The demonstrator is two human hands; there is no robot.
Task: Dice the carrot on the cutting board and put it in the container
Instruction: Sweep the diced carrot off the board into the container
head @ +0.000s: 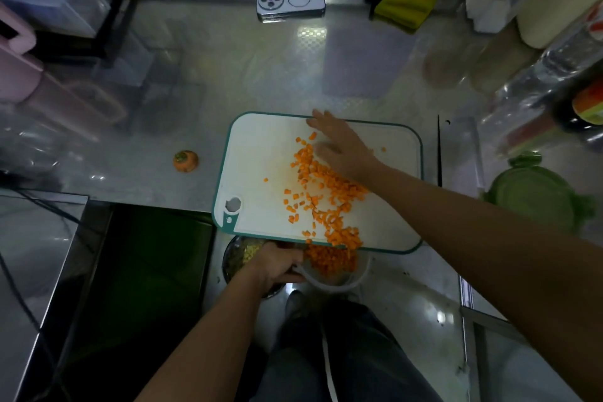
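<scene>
Carrot dice (321,192) lie in a loose band down the white, teal-edged cutting board (261,147), running from just under the right grip (342,148) to the board's near edge. The right grip is spread flat, fingers straight and holding nothing, with the palm low over the far end of the band; whether it touches the pieces cannot be told, as it is blurred. The board sits on the steel desk (195,81) with its near edge jutting past the desk's rim.

Below that edge the left grip (277,266) has its fingers curled round the rim of a clear round container (332,281), holding it right under the overhang. A heap of orange dice already lies inside it, beside the left grip's fingertips. Behind the left grip's knuckles is a metal bowl (238,254) of pale chopped bits.

Well left of the right grip, the cut carrot top (186,161) lies alone on the desk. Well to its right rests a green lid (535,202). Far beyond it lie a silvery phone (290,2), back up with round lenses, and a yellow cloth (404,5). A bottle's orange and green label (589,104) at the right edge is too blurred to read.
</scene>
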